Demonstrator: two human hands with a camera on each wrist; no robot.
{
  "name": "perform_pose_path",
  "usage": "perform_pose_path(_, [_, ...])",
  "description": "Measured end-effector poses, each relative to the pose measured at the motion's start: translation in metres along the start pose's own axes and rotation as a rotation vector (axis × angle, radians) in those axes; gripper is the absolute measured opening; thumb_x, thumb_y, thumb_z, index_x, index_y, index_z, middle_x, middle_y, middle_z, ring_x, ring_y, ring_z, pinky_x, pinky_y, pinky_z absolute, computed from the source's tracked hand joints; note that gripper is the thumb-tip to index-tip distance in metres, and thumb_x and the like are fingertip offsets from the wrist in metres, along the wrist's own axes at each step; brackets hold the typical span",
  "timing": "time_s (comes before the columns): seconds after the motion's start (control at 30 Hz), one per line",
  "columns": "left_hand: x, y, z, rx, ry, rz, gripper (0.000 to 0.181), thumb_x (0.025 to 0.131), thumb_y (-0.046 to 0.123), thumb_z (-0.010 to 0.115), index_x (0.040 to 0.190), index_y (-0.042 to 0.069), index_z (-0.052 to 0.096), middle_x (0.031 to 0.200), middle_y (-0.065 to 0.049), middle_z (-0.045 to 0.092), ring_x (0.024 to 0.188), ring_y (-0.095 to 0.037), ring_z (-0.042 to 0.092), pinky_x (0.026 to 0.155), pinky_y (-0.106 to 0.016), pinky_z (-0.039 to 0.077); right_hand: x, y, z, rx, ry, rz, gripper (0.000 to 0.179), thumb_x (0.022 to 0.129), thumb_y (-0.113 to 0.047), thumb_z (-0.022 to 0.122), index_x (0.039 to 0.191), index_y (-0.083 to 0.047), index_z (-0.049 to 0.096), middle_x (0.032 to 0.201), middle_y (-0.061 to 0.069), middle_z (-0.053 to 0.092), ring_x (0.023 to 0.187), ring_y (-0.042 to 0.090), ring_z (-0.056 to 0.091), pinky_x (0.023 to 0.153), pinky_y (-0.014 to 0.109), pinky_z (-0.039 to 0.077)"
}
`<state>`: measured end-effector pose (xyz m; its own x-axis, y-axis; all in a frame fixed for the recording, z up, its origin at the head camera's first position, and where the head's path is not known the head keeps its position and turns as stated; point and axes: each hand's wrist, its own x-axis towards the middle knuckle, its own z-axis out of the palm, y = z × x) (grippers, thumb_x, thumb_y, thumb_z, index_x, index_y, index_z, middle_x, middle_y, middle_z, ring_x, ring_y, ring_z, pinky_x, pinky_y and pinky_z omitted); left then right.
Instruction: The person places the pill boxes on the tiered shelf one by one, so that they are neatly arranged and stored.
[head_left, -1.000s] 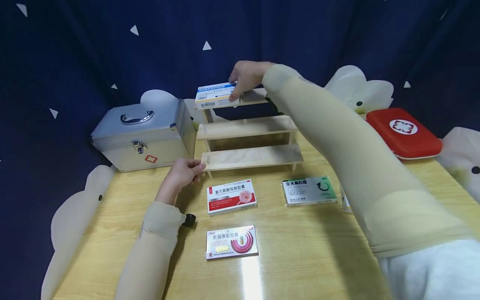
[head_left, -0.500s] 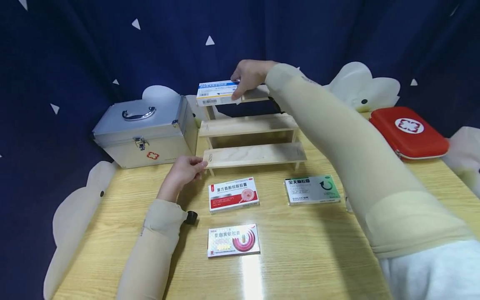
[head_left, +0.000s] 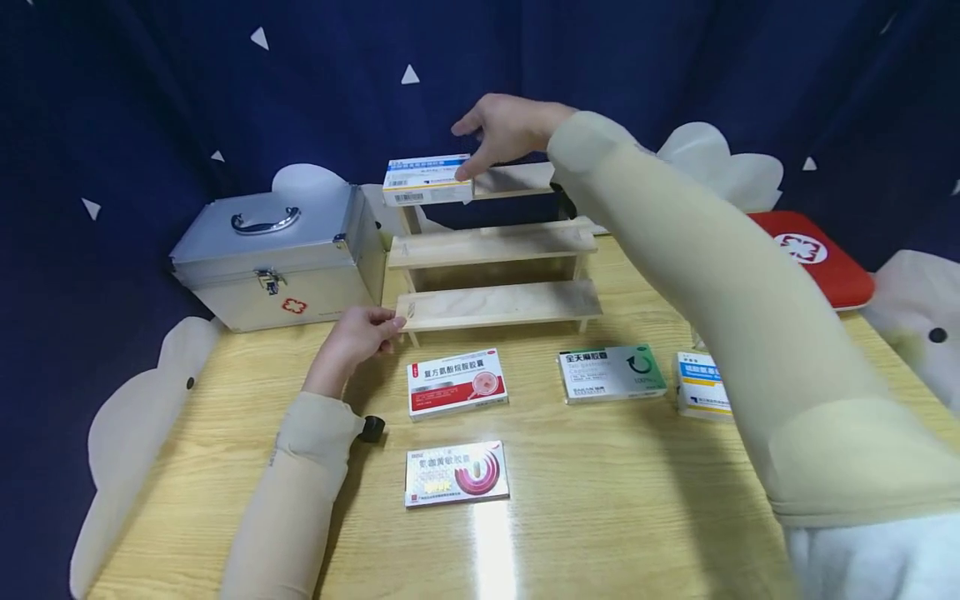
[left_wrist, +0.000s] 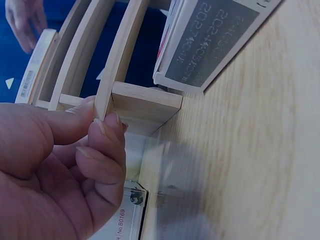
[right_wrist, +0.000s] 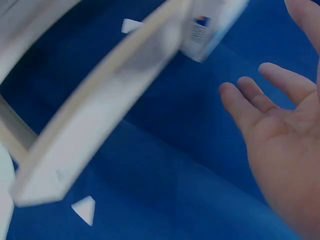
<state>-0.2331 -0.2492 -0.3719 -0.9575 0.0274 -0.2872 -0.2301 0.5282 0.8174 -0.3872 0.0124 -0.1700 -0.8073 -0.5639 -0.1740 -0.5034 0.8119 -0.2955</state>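
A three-tier wooden shelf [head_left: 498,305] stands on the table. My left hand [head_left: 358,335] pinches the left end of its lowest board between thumb and fingers, plain in the left wrist view, where the hand [left_wrist: 70,170] fills the lower left. On the left end of the top board lies a white and blue medicine box [head_left: 427,180]. My right hand [head_left: 513,129] is over that board at the box's right end, thumb and fingers spread apart. In the right wrist view the hand [right_wrist: 280,115] has its fingers extended and holds nothing, with the box's end [right_wrist: 200,35] beyond.
In front of the shelf lie a red and white medicine box [head_left: 457,385], a silver and pink box [head_left: 457,475] and a green and white box [head_left: 611,373]. Another blue and white box [head_left: 701,385] is partly behind my right arm. A metal case [head_left: 277,258] stands left, a red pouch [head_left: 817,258] right.
My right hand has let go of the white and blue medicine box and lifted up and right, its fingers spreading. The box stays on the top board. My left hand keeps its pinch.
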Motion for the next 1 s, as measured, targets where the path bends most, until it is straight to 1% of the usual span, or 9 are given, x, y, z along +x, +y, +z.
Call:
perform_pose_path(0.23, [0.004, 0.010, -0.001, 0.013, 0.002, 0.027, 0.032, 0.103, 0.021, 0.056, 0.123, -0.004, 0.062, 0.104, -0.021, 0.062, 0.075, -0.020, 0.058, 0.064, -0.027, 0.046, -0.072, -0.008, -0.009, -0.072, 0.193, -0.126, 0.073, 0.092, -0.047, 0.068, 0.152, -0.015, 0.040, 0.154, 0.006, 0.038, 0.135, 0.025, 0.040, 0.111, 0.039, 0.034])
perform_pose_path(0.33, [0.006, 0.015, -0.004, 0.019, -0.009, 0.033, 0.034, 0.104, 0.022, 0.055, 0.126, -0.004, 0.060, 0.106, -0.021, 0.062, 0.076, -0.020, 0.058, 0.066, -0.027, 0.047, -0.103, -0.012, -0.005, -0.082, 0.217, -0.160, 0.072, 0.093, -0.045, 0.067, 0.152, -0.014, 0.040, 0.152, 0.009, 0.039, 0.134, 0.029, 0.041, 0.110, 0.043, 0.035])
perform_pose_path(0.47, [0.006, 0.017, -0.003, 0.008, -0.024, 0.024, 0.037, 0.104, 0.021, 0.054, 0.131, -0.005, 0.057, 0.110, -0.022, 0.061, 0.079, -0.021, 0.058, 0.070, -0.029, 0.049, -0.136, -0.013, 0.011, -0.063, 0.212, -0.213, 0.070, 0.092, -0.044, 0.069, 0.149, -0.011, 0.045, 0.149, 0.012, 0.041, 0.131, 0.034, 0.045, 0.106, 0.048, 0.039])
perform_pose_path(0.6, [0.006, 0.016, -0.003, -0.008, -0.026, 0.009, 0.036, 0.104, 0.020, 0.054, 0.130, -0.005, 0.057, 0.109, -0.022, 0.060, 0.080, -0.022, 0.058, 0.070, -0.029, 0.050, -0.155, -0.011, 0.036, -0.039, 0.205, -0.275, 0.066, 0.092, -0.040, 0.071, 0.146, -0.009, 0.049, 0.145, 0.013, 0.046, 0.125, 0.032, 0.049, 0.103, 0.049, 0.041])
perform_pose_path(0.7, [0.007, 0.014, -0.002, -0.019, -0.025, 0.007, 0.035, 0.104, 0.020, 0.054, 0.129, -0.005, 0.058, 0.108, -0.021, 0.060, 0.079, -0.022, 0.058, 0.069, -0.028, 0.050, -0.163, -0.009, 0.057, -0.005, 0.203, -0.319, 0.065, 0.091, -0.036, 0.074, 0.144, -0.006, 0.052, 0.142, 0.014, 0.048, 0.112, 0.029, 0.054, 0.097, 0.046, 0.045])
perform_pose_path(0.77, [0.008, 0.013, -0.001, -0.025, -0.025, 0.009, 0.035, 0.104, 0.020, 0.055, 0.128, -0.005, 0.058, 0.108, -0.021, 0.060, 0.079, -0.021, 0.058, 0.068, -0.027, 0.050, -0.168, -0.008, 0.071, 0.011, 0.205, -0.347, 0.064, 0.090, -0.034, 0.075, 0.142, -0.005, 0.053, 0.141, 0.014, 0.050, 0.109, 0.027, 0.055, 0.096, 0.045, 0.045])
perform_pose_path(0.87, [0.007, 0.012, 0.000, -0.027, -0.027, 0.008, 0.035, 0.104, 0.020, 0.055, 0.128, -0.005, 0.059, 0.107, -0.021, 0.060, 0.077, -0.020, 0.058, 0.067, -0.026, 0.049, -0.173, -0.009, 0.090, 0.028, 0.192, -0.359, 0.064, 0.088, -0.034, 0.077, 0.141, -0.005, 0.055, 0.140, 0.013, 0.051, 0.110, 0.025, 0.056, 0.097, 0.043, 0.045])
perform_pose_path(0.93, [0.006, 0.012, 0.000, -0.028, -0.025, 0.005, 0.035, 0.103, 0.020, 0.055, 0.128, -0.005, 0.059, 0.107, -0.021, 0.061, 0.077, -0.020, 0.058, 0.066, -0.025, 0.049, -0.176, -0.011, 0.101, 0.026, 0.180, -0.364, 0.064, 0.088, -0.034, 0.077, 0.141, -0.006, 0.055, 0.139, 0.012, 0.052, 0.119, 0.026, 0.053, 0.101, 0.044, 0.043])
perform_pose_path(1.0, [0.005, 0.012, 0.000, -0.025, -0.025, 0.003, 0.036, 0.103, 0.020, 0.055, 0.129, -0.005, 0.058, 0.107, -0.021, 0.061, 0.077, -0.021, 0.058, 0.065, -0.025, 0.049, -0.178, -0.013, 0.113, 0.028, 0.164, -0.365, 0.064, 0.088, -0.034, 0.078, 0.140, -0.006, 0.055, 0.137, 0.013, 0.052, 0.120, 0.026, 0.054, 0.101, 0.043, 0.044])
